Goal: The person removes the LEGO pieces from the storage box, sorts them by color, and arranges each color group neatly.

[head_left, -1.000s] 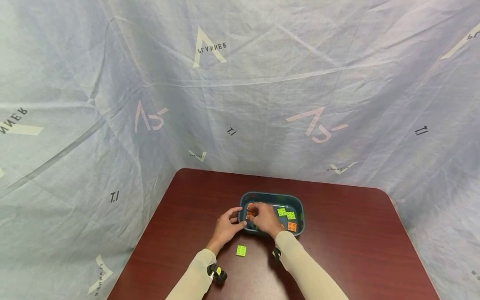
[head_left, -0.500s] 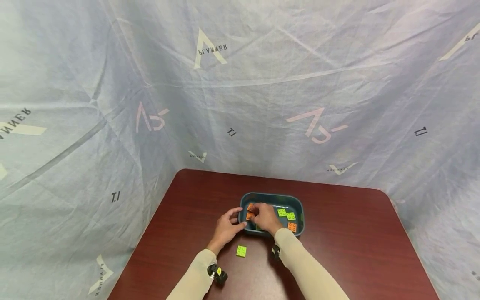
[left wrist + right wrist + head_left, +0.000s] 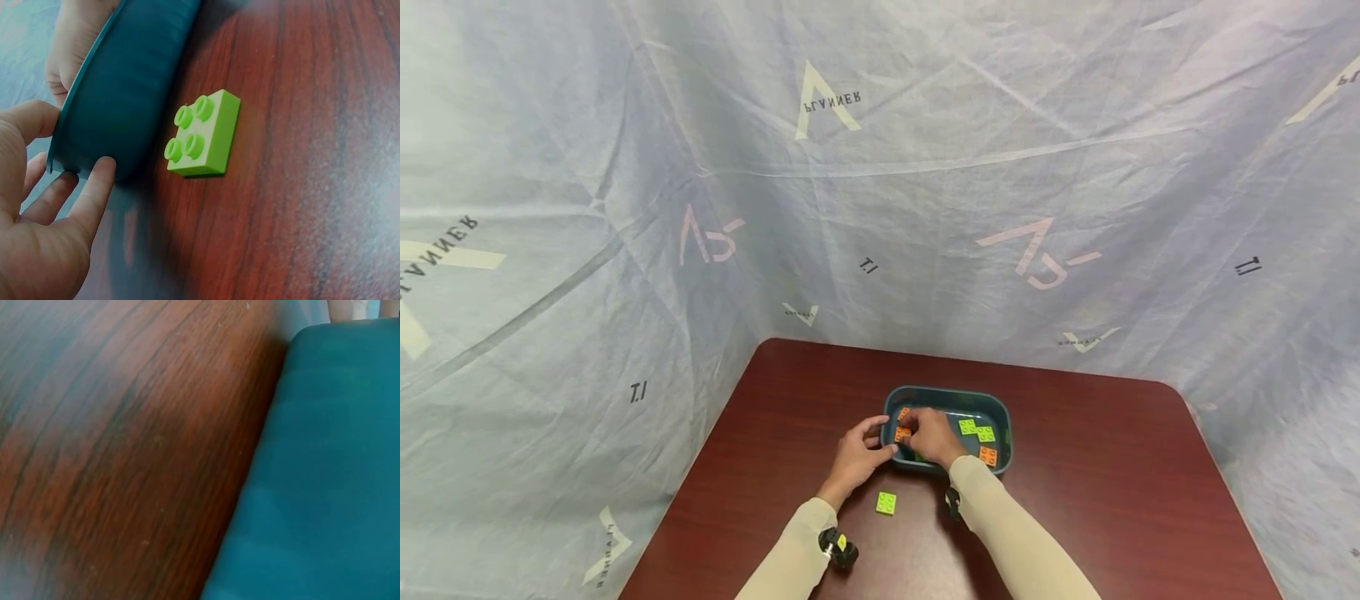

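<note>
A dark teal plastic basin [image 3: 951,391] with several toy bricks in it stands on the table. My left hand [image 3: 853,460] rests at its left end, fingers spread; in the left wrist view, its fingertips [image 3: 107,164] touch the outer wall and rim. My right hand [image 3: 934,438] reaches down inside, thumb and forefinger bent around an orange brick [image 3: 901,435] at the left. Behind that lies a second orange brick [image 3: 903,413], partly covered by the hand. A lime green two-by-two brick [image 3: 203,139] sits on the table, studs up, in front of the basin.
Two lime green bricks, one nearer the middle [image 3: 967,427], and an orange brick [image 3: 988,456] lie at the basin's right end. The dark red wood table [image 3: 1090,467] extends around it. Grey printed cloth [image 3: 925,250] hangs behind.
The view has shifted slightly. My right forefinger has come a little lower toward the orange brick. The left hand, basin and green brick on the table have kept their places.
</note>
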A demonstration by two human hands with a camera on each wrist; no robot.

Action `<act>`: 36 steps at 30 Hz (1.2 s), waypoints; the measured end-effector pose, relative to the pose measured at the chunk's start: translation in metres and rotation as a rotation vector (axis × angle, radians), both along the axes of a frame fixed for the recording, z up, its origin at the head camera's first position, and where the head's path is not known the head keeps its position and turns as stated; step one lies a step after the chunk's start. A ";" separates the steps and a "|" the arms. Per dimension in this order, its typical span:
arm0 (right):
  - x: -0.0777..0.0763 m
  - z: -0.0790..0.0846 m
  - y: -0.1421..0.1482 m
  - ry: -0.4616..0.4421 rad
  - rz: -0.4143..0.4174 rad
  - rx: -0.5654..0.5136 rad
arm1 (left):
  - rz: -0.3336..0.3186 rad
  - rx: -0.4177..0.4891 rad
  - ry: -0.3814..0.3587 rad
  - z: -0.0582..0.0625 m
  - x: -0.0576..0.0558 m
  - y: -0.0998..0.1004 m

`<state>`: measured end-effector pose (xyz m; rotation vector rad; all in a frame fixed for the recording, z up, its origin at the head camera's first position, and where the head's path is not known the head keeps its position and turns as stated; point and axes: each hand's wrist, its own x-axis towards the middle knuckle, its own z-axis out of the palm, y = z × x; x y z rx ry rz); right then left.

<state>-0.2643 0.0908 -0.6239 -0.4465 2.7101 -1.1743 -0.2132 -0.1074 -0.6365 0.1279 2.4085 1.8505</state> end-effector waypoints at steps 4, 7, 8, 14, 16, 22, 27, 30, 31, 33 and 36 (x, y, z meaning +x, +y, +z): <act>-0.001 -0.002 0.000 0.023 0.023 0.025 | -0.001 0.006 0.004 0.000 0.000 0.000; -0.001 -0.002 -0.001 0.037 0.047 0.051 | -0.005 0.016 0.003 -0.001 0.000 0.000; 0.000 -0.002 -0.001 0.035 0.054 0.058 | -0.006 0.020 0.001 -0.001 0.000 0.000; -0.002 -0.004 -0.001 0.049 0.085 0.088 | -0.001 0.028 0.004 -0.002 0.000 0.000; -0.004 -0.005 -0.001 0.052 0.086 0.085 | 0.001 0.025 0.008 -0.003 0.000 0.000; -0.005 -0.004 -0.001 0.050 0.073 0.071 | 0.002 0.018 0.015 -0.005 -0.001 -0.001; -0.005 -0.001 0.000 0.077 0.056 0.037 | -0.002 0.021 0.019 -0.005 -0.002 0.000; -0.004 0.002 0.000 0.071 0.043 0.011 | -0.004 0.018 0.017 -0.005 -0.001 0.000; -0.003 0.002 0.000 0.067 0.039 0.003 | -0.004 0.017 0.017 -0.005 -0.001 0.000; -0.001 0.005 0.001 0.066 0.031 -0.009 | -0.003 0.015 0.015 -0.004 0.001 0.000; 0.001 0.008 0.001 0.071 0.021 -0.018 | 0.003 0.014 0.011 -0.003 0.001 0.000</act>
